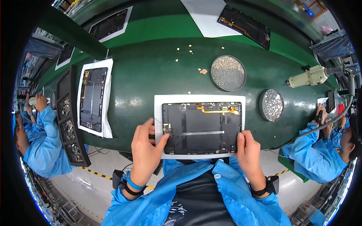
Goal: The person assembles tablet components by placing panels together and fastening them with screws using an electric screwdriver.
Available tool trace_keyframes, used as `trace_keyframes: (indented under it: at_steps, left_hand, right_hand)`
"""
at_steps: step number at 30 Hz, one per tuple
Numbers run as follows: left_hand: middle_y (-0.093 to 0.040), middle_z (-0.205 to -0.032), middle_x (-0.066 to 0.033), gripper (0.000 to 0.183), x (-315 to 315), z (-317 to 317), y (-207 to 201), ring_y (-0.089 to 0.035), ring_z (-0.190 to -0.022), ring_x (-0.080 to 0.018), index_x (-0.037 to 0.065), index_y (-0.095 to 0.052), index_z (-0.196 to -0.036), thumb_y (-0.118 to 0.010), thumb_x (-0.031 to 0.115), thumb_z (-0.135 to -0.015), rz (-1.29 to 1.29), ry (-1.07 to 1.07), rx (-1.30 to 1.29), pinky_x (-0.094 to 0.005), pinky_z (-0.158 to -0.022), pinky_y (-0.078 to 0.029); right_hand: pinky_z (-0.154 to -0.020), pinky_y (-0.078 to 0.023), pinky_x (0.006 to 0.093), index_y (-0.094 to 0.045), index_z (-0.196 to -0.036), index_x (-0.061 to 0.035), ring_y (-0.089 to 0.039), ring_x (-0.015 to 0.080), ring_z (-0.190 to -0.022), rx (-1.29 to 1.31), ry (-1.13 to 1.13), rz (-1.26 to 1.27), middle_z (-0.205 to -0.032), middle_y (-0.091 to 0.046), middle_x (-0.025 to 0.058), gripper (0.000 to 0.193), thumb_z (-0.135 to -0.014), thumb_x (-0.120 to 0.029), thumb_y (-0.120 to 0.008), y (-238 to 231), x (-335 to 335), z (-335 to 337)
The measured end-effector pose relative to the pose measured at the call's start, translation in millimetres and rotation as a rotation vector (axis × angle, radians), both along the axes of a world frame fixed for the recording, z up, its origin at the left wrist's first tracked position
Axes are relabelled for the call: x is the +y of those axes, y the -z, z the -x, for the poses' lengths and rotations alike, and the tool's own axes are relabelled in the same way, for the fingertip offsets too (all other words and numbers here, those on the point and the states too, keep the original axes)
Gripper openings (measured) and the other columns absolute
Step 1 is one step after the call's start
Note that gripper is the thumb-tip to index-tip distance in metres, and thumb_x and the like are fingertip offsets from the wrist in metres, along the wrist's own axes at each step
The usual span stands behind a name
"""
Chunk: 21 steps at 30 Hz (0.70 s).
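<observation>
Glossy green bench point(151, 75), flat black panel point(201, 128)

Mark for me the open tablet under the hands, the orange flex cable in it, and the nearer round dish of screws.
open tablet point(211, 141): head view, bare dark back panel.
orange flex cable point(217, 110): head view, its horizontal run near the top edge.
round dish of screws point(271, 105): head view, middle of the dish.

A black panel point(201, 128) with an orange strip point(218, 110) is seen on white paper point(200, 98); the worktop point(151, 71) is green.
</observation>
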<state>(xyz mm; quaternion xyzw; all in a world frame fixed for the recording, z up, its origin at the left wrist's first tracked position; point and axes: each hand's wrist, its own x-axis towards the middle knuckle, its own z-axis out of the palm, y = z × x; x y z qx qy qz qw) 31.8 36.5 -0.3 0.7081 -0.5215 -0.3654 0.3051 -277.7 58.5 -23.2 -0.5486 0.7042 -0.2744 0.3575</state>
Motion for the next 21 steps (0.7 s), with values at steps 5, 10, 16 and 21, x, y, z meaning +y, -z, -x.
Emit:
trace_keyframes:
  at_steps: [5, 10, 16, 21]
  left_hand:
    - [-0.072, -0.092, -0.0098, 0.051, 14.8, 5.9, 2.3, -0.073, -0.085, -0.0175, -0.002, -0.058, -0.130, -0.083, -0.002, -0.085, -0.009, -0.094, -0.098, -0.0299, -0.069, -0.060]
    - [-0.072, -0.089, -0.0114, 0.047, 0.0, 13.7, 14.9, -0.073, -0.078, -0.0166, -0.001, -0.056, -0.125, -0.080, -0.007, -0.086, 0.008, -0.069, 0.014, -0.0292, -0.069, -0.061]
    - [-0.072, -0.090, -0.0112, 0.047, -23.4, 28.9, 17.2, -0.073, -0.079, -0.0159, -0.002, -0.054, -0.126, -0.079, -0.008, -0.086, 0.005, -0.025, 0.112, -0.0281, -0.069, -0.060]
    - [-0.068, -0.091, -0.0148, 0.040, -31.4, 41.5, -4.5, -0.069, -0.079, -0.0270, -0.003, -0.059, -0.121, -0.079, -0.003, -0.086, 0.208, 0.125, -0.391, -0.0362, -0.068, -0.056]
  right_hand:
    - [-0.060, -0.055, 0.0474, -0.060, -0.109, -0.0035, -0.067, 0.0389, -0.065, 0.713, -0.005, 0.333, -0.079, -0.065, 0.0146, 0.023, -0.100, -0.022, -0.069, -19.2, -10.8, -16.8]
    - [-0.058, -0.054, 0.0486, -0.058, -0.100, -0.0051, -0.068, 0.0374, -0.068, 0.562, -0.054, 0.189, -0.085, -0.067, 0.0140, 0.018, -0.098, -0.019, -0.070, 7.5, -13.0, 3.5]
    - [-0.064, -0.055, 0.0474, -0.058, -0.098, -0.0047, -0.068, 0.0359, -0.075, 0.573, -0.051, 0.106, -0.091, -0.068, 0.0147, 0.015, -0.097, -0.015, -0.069, -5.4, -17.4, 22.3]
    - [-0.077, -0.052, 0.0437, -0.066, -0.118, -0.0020, -0.061, 0.0334, -0.087, 0.673, 0.009, 0.490, -0.104, -0.062, 0.0144, 0.029, -0.091, -0.010, -0.073, -28.4, -51.9, 34.4]
